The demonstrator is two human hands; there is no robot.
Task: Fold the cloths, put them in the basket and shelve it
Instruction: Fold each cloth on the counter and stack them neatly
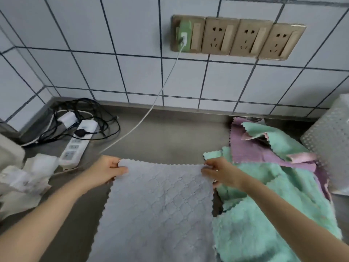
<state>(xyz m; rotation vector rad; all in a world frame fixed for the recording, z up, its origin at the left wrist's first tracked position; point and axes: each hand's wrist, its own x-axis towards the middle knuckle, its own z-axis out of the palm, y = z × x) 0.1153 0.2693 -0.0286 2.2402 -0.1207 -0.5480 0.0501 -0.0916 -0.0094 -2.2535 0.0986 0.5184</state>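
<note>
A grey quilted cloth point(156, 208) with zigzag edges lies spread flat on the steel counter point(170, 133) in front of me. My left hand point(107, 172) pinches its far left corner. My right hand point(220, 173) pinches its far right corner. The far edge runs taut between both hands. To the right lies a loose pile of cloths: several mint-green ones point(264, 214) and a purple one point(253, 150), with pink undersides showing. No basket is in view.
A white power strip point(77, 146) with tangled black cables point(83, 114) sits at the back left. A white charger cable point(147, 114) hangs from the wall sockets point(236, 38). Crumpled white plastic point(28, 176) lies at the left. A dotted translucent roll point(328, 140) stands at the right.
</note>
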